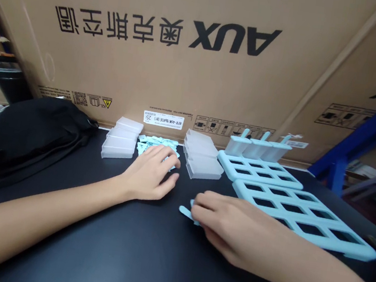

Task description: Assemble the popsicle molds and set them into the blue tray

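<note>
The left hand [150,175] lies palm down on the black desk [143,252], its grip loosely spread, fingertips resting on the heap of small pale-blue plastic pieces [158,144] between two stacks of frosted clear plastic lids [122,138]. The right hand [228,225] rests nearer, grip pressed together on a pale-blue plastic stick [185,212] — it seems pinched, though the fingers hide most of it. Just beside this hand lies a pale-blue plastic tray with rectangular openings [300,216]; a second such tray [257,169] lies behind — three moulds standing at its far edge.
</note>
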The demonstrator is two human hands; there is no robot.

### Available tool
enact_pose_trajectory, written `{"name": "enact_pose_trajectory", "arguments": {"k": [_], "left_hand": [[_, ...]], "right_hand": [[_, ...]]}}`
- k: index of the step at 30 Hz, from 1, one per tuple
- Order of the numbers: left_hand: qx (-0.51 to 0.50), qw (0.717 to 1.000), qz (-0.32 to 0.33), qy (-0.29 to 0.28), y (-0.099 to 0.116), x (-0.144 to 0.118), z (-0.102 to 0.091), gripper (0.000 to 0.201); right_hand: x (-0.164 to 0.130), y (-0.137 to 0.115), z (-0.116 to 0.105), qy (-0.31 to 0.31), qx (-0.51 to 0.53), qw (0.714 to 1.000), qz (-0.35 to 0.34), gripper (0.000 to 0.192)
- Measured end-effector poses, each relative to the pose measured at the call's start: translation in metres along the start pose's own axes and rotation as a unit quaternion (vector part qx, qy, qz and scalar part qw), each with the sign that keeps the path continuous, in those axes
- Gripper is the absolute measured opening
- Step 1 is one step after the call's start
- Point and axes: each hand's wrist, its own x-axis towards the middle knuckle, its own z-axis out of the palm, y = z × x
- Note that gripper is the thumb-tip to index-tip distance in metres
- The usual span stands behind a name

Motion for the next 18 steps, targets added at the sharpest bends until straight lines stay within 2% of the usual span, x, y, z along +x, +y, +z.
{"name": "enact_pose_trajectory", "arguments": {"k": [4,7,9,12,15,18], "left_hand": [[-0.011,0.992,0.123,0.021,0.004,-0.001,-0.003,0.016],[0.022,0.987,0.158,0.023,0.005,-0.002,-0.003,0.017],[0.052,0.988,0.142,0.014,0.005,-0.002,-0.003,0.019],[0.077,0.994,0.069,-0.017,0.004,-0.002,-0.003,0.02],[0.057,0.996,0.0,-0.063,0.002,-0.003,-0.002,0.017],[0.048,0.994,-0.022,-0.094,0.001,-0.003,-0.001,0.016]], "right_hand": [[0.018,-0.005,0.006,0.028,0.022,0.998,-0.053,0.014],[0.02,-0.002,0.01,0.036,0.042,0.996,-0.071,0.018],[0.017,0.001,0.011,0.044,0.055,0.995,-0.076,0.019],[0.014,0.004,0.014,0.072,0.06,0.992,-0.079,0.017],[0.013,0.004,0.017,0.106,0.058,0.989,-0.086,0.016],[0.013,0.004,0.02,0.126,0.058,0.985,-0.1,0.019]]}}
